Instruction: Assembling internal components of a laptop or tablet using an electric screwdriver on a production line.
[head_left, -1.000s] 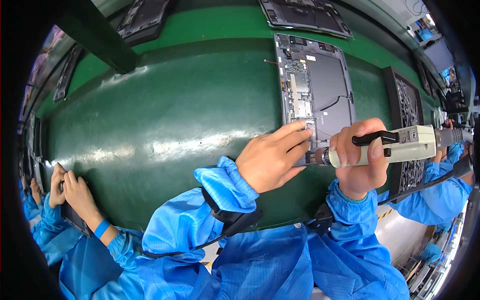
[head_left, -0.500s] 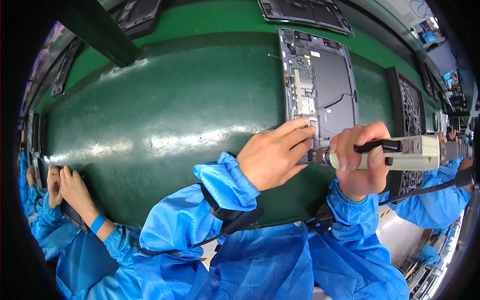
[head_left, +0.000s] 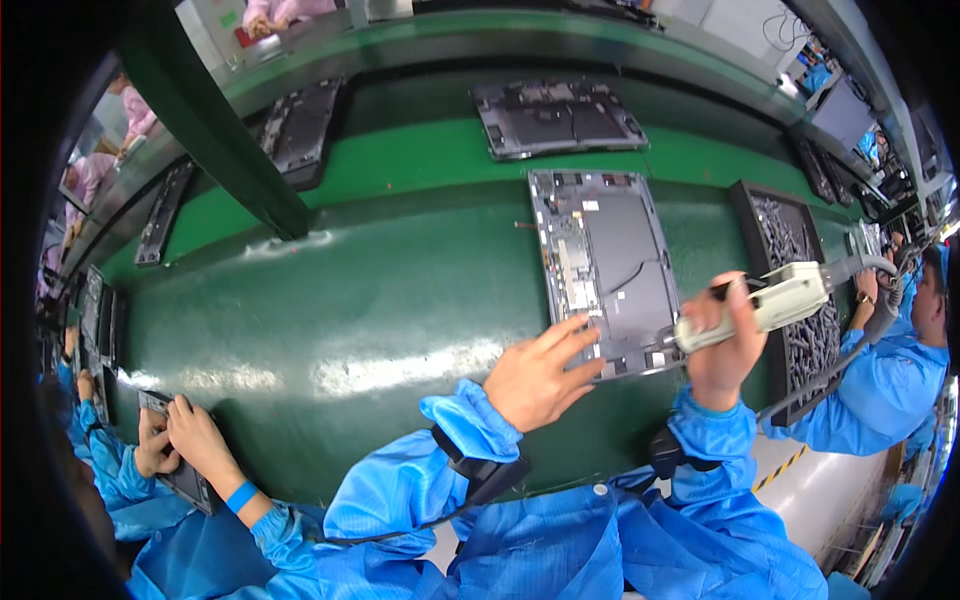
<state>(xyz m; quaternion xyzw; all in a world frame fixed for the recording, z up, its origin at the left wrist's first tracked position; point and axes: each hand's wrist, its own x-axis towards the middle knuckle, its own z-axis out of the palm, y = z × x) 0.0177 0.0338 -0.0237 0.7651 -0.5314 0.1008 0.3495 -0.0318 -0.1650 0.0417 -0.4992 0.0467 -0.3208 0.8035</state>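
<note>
A flat tablet-like device (head_left: 635,260) lies opened on the green work surface (head_left: 420,280), its circuit board on the left side and a dark flat panel on the right. My left hand (head_left: 540,378) has its fingers stretched out and resting on the device's near left part; it grips nothing. In my right hand (head_left: 725,355), the fingers are wrapped round a cream-coloured electric screwdriver (head_left: 795,297), held nearly level. Its tip points left at the device's near right corner; blur hides whether it touches. A loose black cable (head_left: 628,275) lies across the panel.
At the right stands a black tray (head_left: 748,235) full of small grey parts. More opened devices (head_left: 560,118) lie along the bright green strip behind. A dark green post (head_left: 215,130) rises at the left. Co-workers' hands (head_left: 195,440) handle a device at the left; another person (head_left: 900,370) is at the right.
My view has tilted up, so everything sits lower in the picture. The screwdriver's tip has shifted right, from beside my left fingers to the device's near right corner. My left hand stays on the device.
</note>
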